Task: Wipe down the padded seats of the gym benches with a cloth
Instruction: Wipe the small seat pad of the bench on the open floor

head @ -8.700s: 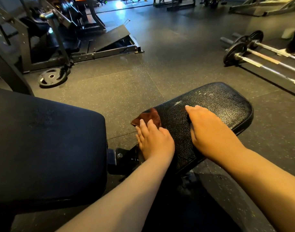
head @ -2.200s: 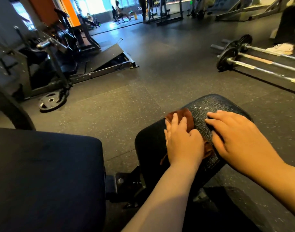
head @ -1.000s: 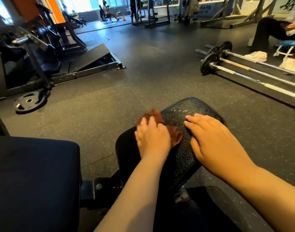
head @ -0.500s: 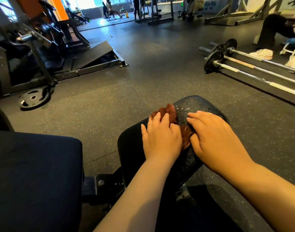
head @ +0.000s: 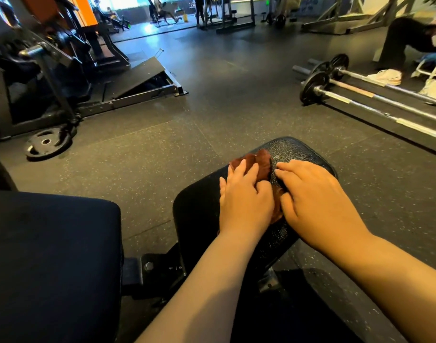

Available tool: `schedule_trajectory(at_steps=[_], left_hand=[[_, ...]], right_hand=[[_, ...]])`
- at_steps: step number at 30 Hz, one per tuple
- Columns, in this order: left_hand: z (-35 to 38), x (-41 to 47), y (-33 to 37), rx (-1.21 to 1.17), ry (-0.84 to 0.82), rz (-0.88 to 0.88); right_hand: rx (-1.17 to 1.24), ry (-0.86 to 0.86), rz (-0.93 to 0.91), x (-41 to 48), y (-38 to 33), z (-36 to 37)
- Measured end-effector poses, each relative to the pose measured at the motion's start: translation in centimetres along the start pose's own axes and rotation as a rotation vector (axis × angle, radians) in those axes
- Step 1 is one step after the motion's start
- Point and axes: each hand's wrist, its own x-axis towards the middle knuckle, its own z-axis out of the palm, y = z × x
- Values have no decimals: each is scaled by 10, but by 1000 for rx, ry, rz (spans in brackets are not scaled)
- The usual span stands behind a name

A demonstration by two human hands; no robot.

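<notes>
A small black padded seat [head: 298, 151] with a cracked, shiny surface lies in front of me, right of centre. A crumpled brown cloth [head: 257, 162] lies on its far left part. My left hand [head: 244, 196] presses flat on the cloth with straight fingers. My right hand [head: 311, 194] lies flat on the seat beside it, its fingertips at the cloth's right edge. Most of the cloth is hidden under my left hand. A larger dark pad [head: 51, 256] of the same bench fills the lower left.
A weight plate [head: 47, 143] lies on the rubber floor at the left by a black machine frame [head: 128, 95]. Barbells [head: 360, 95] lie on the floor at the right. A seated person's legs [head: 405, 43] show at the far right.
Both hands and the cloth have slid a little toward the seat's far end. My right hand has closed in against the cloth and my left hand.
</notes>
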Motion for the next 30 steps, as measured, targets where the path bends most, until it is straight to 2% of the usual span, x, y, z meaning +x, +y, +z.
schedule_trajectory(at_steps=[2, 4, 7, 14, 18, 21, 23, 25, 28, 30], left_hand=[[-7, 3, -13, 99, 60, -87], [-15, 10, -25, 145, 96, -255], [-16, 13, -24, 38, 99, -387], [-1, 1, -9, -89, -10, -77], [-15, 6, -28, 41, 88, -211], [-21, 12, -37, -49, 133, -381], [-15, 9, -27, -91, 125, -403], [-7, 6, -13, -106, 89, -312], [2, 3, -4, -133, -11, -59], [-1, 6, -11, -100, -29, -56]], right_hand=[[-13, -3, -8, -1, 0, 0], [-19, -7, -12, -2, 1, 0], [-24, -13, -18, -2, 2, 1], [-33, 24, -19, -1, 1, 2], [-35, 18, -21, -1, 1, 3], [-39, 18, -26, -2, 2, 3], [-37, 17, -22, -2, 2, 3], [-43, 19, -10, -2, 1, 3], [-33, 21, 0, -1, -2, 2], [-33, 17, 0, 0, -3, 2]])
